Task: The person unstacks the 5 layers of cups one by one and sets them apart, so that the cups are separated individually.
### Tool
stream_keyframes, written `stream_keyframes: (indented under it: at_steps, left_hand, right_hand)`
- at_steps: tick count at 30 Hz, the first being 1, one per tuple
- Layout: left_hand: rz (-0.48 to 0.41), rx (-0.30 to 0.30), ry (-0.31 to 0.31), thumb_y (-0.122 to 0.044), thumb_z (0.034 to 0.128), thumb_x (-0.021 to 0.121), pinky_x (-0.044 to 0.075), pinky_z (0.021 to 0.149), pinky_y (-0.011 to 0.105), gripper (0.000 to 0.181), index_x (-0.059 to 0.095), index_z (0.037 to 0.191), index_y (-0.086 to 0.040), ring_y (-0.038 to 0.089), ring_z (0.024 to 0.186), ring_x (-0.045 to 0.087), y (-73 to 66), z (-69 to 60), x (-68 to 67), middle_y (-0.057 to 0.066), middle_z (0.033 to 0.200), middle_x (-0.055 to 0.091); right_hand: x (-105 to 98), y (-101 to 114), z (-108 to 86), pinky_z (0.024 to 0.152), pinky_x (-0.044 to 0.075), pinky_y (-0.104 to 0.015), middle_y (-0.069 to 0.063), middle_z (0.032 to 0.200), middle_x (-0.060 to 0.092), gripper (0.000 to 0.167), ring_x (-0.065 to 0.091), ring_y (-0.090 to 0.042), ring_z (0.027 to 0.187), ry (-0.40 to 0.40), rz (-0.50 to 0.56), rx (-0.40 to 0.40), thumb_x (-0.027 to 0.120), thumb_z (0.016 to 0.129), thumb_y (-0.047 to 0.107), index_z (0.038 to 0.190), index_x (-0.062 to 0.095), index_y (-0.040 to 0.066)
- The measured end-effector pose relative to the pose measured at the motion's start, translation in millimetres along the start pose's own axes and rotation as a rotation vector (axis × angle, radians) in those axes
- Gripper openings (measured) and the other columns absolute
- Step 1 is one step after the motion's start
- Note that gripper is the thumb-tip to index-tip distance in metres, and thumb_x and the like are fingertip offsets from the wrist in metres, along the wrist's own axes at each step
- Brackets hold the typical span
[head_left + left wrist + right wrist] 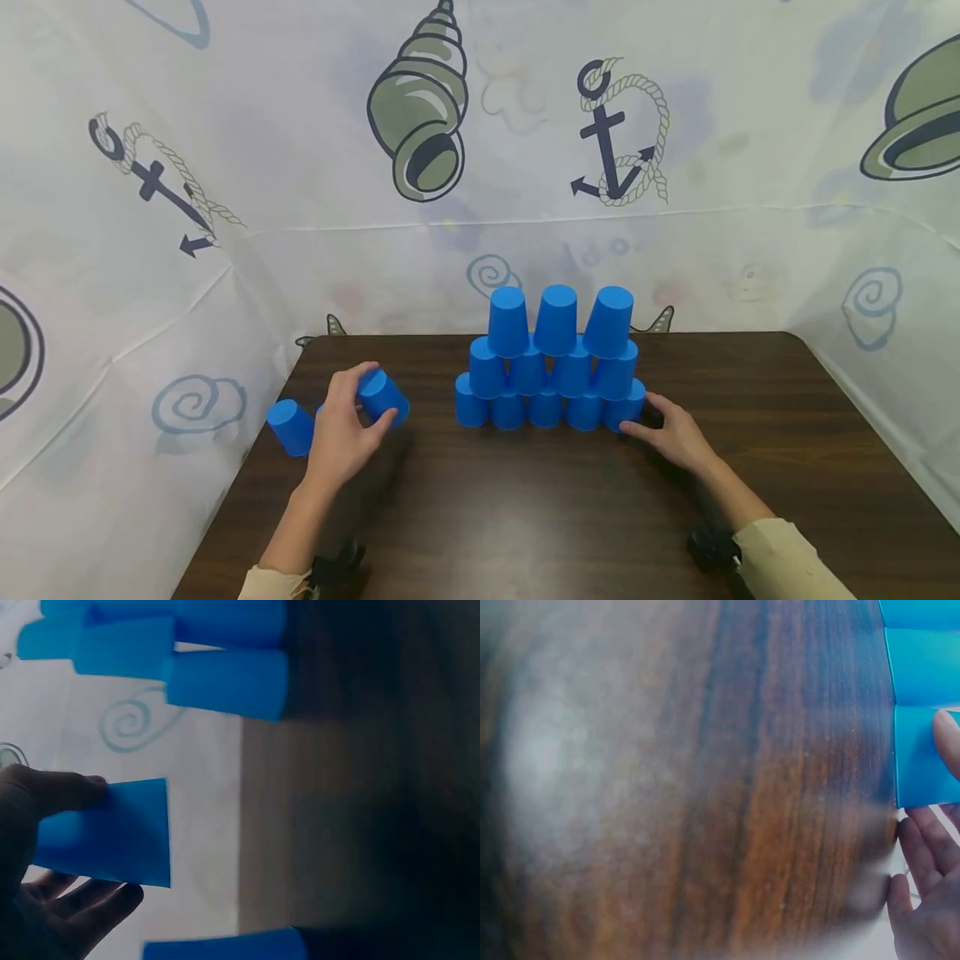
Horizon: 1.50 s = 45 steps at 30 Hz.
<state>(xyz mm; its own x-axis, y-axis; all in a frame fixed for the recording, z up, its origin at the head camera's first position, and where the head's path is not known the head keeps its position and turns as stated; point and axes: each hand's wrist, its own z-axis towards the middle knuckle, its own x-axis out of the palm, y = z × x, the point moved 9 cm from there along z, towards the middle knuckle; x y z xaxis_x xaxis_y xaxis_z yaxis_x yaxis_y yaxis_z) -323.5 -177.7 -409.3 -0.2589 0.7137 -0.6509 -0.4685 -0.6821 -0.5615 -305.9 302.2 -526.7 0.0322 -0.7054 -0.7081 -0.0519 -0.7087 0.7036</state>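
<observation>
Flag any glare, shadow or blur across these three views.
Head view: mostly sharp, soft glare on the tabletop; left wrist view: dim, the left hand dark, the frame's right side deeply shadowed; right wrist view: hazy glare at frame left, wood grain soft there, blue cups bright.

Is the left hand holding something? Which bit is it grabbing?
Yes, the left hand holds a blue cup by its sides, with the thumb on one side and the fingers on the other.
</observation>
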Motion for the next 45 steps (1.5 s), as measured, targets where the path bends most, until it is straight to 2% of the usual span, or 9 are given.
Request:
stream_keyframes:
  at_steps: [4, 7, 13, 23, 36, 40, 45]
  left_hand:
    - [0.062, -0.019, 0.084, -0.015, 0.0777, 0.084, 0.055, 0.078, 0.057, 0.075, 0.048, 0.143, -0.022, 0.042, 0.108, 0.059, 14.9, -10.4, 14.6, 0.016, 0.121, 0.051]
    - [0.091, -0.045, 0.116, -0.014, 0.0771, 0.085, 0.056, 0.079, 0.055, 0.072, 0.051, 0.140, -0.021, 0.039, 0.105, 0.061, 23.0, -15.8, 21.9, 0.014, 0.120, 0.052]
    - [0.131, -0.052, 0.118, -0.015, 0.0779, 0.084, 0.057, 0.077, 0.051, 0.065, 0.054, 0.136, -0.019, 0.033, 0.096, 0.063, 29.0, -20.0, 26.5, 0.013, 0.122, 0.053]
    - [0.128, -0.081, 0.124, -0.015, 0.0798, 0.082, 0.055, 0.080, 0.055, 0.063, 0.055, 0.136, -0.018, 0.036, 0.102, 0.062, 37.6, -23.8, 31.7, 0.014, 0.124, 0.054]
    - [0.143, -0.101, 0.126, -0.017, 0.0804, 0.082, 0.054, 0.081, 0.056, 0.065, 0.052, 0.139, -0.019, 0.037, 0.105, 0.061, 37.5, -25.8, 31.7, 0.015, 0.128, 0.053]
    - [0.143, -0.075, 0.098, -0.018, 0.0799, 0.083, 0.056, 0.076, 0.053, 0.066, 0.052, 0.139, -0.018, 0.033, 0.098, 0.062, 32.9, -24.3, 27.2, 0.014, 0.128, 0.053]
    - [0.171, -0.038, 0.042, -0.017, 0.0780, 0.084, 0.055, 0.064, 0.041, 0.069, 0.053, 0.139, -0.017, 0.024, 0.082, 0.060, 22.1, -20.3, 20.8, 0.013, 0.129, 0.053]
  right_hand:
    - [0.3, -0.4, -0.3, 0.103, 0.028, -0.070, -0.032, 0.146, 0.038, 0.086, 0.032, -0.054, 0.134, -0.003, -0.004, 0.002, 0.066, 0.089, 0.051, 0.146, 0.035, -0.006]
    - [0.0, 0.4, 0.1, 0.102, 0.029, -0.070, -0.032, 0.145, 0.040, 0.084, 0.033, -0.053, 0.134, -0.014, 0.000, -0.019, 0.067, 0.089, 0.050, 0.145, 0.037, -0.005]
    - [-0.9, 2.4, 0.1, 0.102, 0.030, -0.069, -0.030, 0.143, 0.044, 0.079, 0.036, -0.052, 0.133, -0.035, 0.010, -0.052, 0.068, 0.090, 0.048, 0.144, 0.041, -0.003]
    - [-2.1, 1.8, 0.6, 0.103, 0.029, -0.070, -0.031, 0.143, 0.042, 0.082, 0.035, -0.053, 0.133, -0.030, -0.004, -0.040, 0.067, 0.090, 0.050, 0.144, 0.039, -0.005]
    - [-0.6, 0.4, -0.2, 0.103, 0.029, -0.070, -0.031, 0.145, 0.040, 0.082, 0.033, -0.053, 0.134, -0.015, 0.003, -0.022, 0.066, 0.090, 0.050, 0.145, 0.038, -0.004]
    - [-1.4, 1.6, 0.9, 0.103, 0.029, -0.070, -0.031, 0.145, 0.041, 0.081, 0.034, -0.052, 0.134, -0.017, 0.008, -0.029, 0.066, 0.090, 0.049, 0.145, 0.039, -0.004]
    - [-3.6, 1.3, 3.4, 0.103, 0.029, -0.070, -0.031, 0.144, 0.042, 0.080, 0.035, -0.052, 0.134, -0.017, 0.006, -0.031, 0.067, 0.090, 0.049, 0.144, 0.039, -0.004]
